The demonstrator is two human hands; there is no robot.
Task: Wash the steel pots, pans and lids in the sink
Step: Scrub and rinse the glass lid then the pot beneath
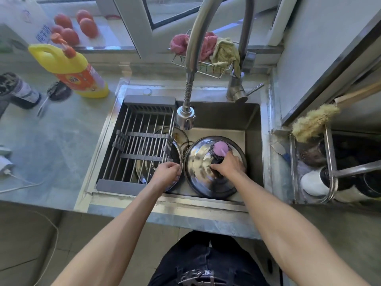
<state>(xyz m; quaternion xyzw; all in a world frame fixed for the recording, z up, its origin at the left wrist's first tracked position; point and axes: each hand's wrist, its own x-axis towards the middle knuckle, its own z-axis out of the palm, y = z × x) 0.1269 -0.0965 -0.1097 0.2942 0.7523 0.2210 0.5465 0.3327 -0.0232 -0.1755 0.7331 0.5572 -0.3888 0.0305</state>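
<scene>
A large domed steel lid [198,162] lies in the right half of the sink [253,141]. My right hand [227,165] grips a steel-wool scrubber with a pink handle [221,148] and presses it on the lid's top. My left hand [168,173] holds the rim of a steel pot [175,153] at the lid's left edge. Another lid [147,168] and a small glass lid [180,136] lie partly hidden under the drying rack.
A grey rack [138,145] spans the sink's left half. The faucet head [185,117] hangs above the sink middle. A yellow detergent bottle [68,67] lies on the counter at left. Cloths [208,48] sit in a wire basket behind. A dish rack [334,174] stands at right.
</scene>
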